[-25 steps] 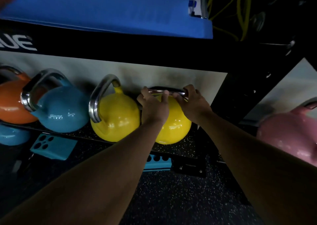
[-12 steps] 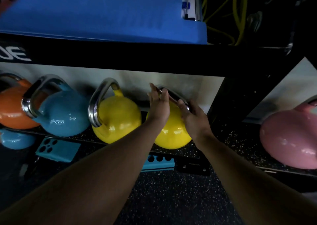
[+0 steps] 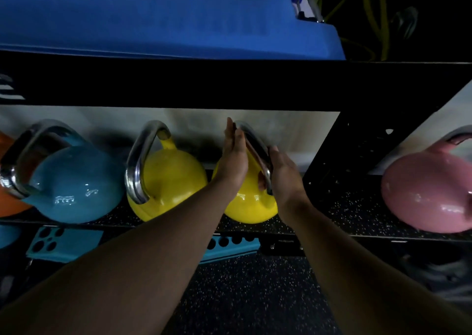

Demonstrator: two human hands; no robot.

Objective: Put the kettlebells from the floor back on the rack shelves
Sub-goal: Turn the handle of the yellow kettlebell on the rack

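Now, row on shelf (image 3: 255, 228): blue kettlebell (image 3: 74, 189), yellow kettlebell (image 3: 173, 181), then the handled yellow one (image 3: 251, 207), pink kettlebell (image 3: 429, 194) well apart.
Left hand (image 3: 233, 163): fingers flat, released, against the steel handle (image 3: 258, 153).
Right hand (image 3: 286, 176): fingers loose along the handle's other side.
Handle axis: runs front to back, between both palms.
Surfaces: glossy round bodies, polished handles, speckled rubber shelf.

Rack shelf (image 3: 352, 214) carries five kettlebells in a row. Kettlebell under both hands (image 3: 251, 207) sits mid-row; second kettlebell (image 3: 168, 181) just beside it at 9 o'clock, third (image 3: 74, 189) and fourth (image 3: 10, 207) further out. Fifth (image 3: 426, 191) at 3 o'clock, beyond the rack upright (image 3: 329, 161). Mat (image 3: 163, 15) on the shelf above.
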